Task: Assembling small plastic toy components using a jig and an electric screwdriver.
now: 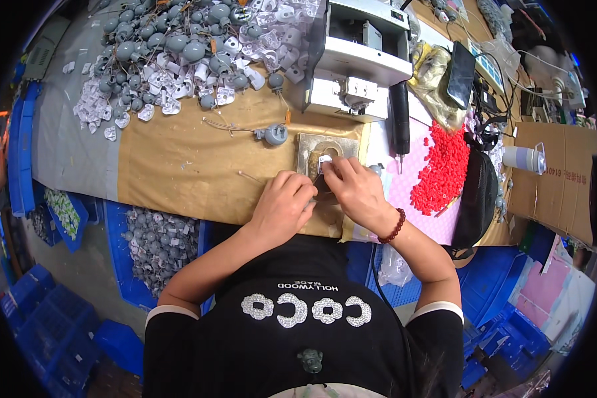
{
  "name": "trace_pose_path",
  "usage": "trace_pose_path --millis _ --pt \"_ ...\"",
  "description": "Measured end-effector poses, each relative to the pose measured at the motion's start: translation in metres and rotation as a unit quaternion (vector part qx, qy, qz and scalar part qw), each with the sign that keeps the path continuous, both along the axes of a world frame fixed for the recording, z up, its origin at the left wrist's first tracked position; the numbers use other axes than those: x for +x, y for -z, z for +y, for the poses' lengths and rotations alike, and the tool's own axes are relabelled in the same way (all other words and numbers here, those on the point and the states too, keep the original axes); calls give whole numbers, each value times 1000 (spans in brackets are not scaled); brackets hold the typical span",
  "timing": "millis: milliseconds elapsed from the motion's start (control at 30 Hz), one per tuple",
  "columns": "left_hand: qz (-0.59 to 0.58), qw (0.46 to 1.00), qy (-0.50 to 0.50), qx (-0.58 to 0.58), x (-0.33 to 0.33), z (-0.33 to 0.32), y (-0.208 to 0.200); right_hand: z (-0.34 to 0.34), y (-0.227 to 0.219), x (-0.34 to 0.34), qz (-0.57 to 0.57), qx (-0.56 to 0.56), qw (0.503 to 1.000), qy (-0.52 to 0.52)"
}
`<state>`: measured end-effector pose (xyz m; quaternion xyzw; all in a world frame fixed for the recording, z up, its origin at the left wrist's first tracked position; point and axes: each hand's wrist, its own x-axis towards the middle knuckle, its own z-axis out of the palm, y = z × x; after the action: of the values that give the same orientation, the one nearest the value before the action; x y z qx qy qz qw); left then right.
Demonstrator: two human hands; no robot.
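Observation:
My left hand (284,207) is closed, fingertips together beside a square metal fixture (305,143) at the table's front edge. What it pinches is mostly hidden; a thin wire (251,177) sticks out to its left. Over the fixture, my right hand (357,194) bends its thumb and fingers round a small white plastic piece (324,161). Just left of the fixture lies a round grey housing (274,134) with thin wires trailing left.
Grey round housings (194,50) and white plastic parts (159,86) are heaped at far left. A white bench machine (361,66) stands behind the fixture. To the right are a black screwdriver (399,123), red small pieces (442,166), a phone (460,75) and a black pouch (476,199).

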<state>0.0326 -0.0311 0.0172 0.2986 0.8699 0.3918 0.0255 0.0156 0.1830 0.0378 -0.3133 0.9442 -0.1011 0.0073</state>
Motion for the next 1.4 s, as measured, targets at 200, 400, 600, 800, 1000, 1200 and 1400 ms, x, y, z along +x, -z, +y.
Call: trace_pose_path --millis 200,400,600,800,1000,1200,1400 --pt "82 987 -52 -126 6 16 -3 1 9 14 39 45 998 -12" --pt "85 977 -26 -193 1 27 7 20 15 6 19 -121 992 10" --pt "95 983 1 -159 -8 19 9 76 6 4 -165 -362 895 203" --pt "145 983 -18 -113 -13 21 17 70 17 11 -96 -223 961 135" --pt "168 979 -25 -115 -14 23 16 68 53 9 -147 -422 849 282" --pt "154 982 -25 -102 -15 22 19 61 28 -11 -440 -743 422 277" --pt "144 984 -19 -100 -16 20 19 49 15 -19 -476 -694 483 241"
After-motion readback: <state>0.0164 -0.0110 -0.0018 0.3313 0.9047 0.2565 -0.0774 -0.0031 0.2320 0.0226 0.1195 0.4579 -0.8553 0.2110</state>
